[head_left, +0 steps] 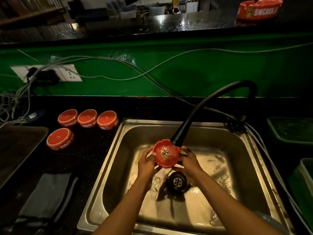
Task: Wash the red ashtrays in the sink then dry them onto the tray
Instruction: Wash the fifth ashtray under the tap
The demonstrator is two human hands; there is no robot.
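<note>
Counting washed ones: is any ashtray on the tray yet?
No, the tray is bare; four ashtrays sit upside down on the counter beside it.

Bar back-counter: steel sink (108,167) w/ black hose tap (203,114), branded red ashtrays (88,118), raised serving ledge (169,22).

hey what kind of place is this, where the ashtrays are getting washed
Probably the back of a bar or cafe. A steel sink sits below a raised serving counter, several matching branded red ashtrays are lined up upside down beside it, and both hands rinse one ashtray under the faucet.
</note>
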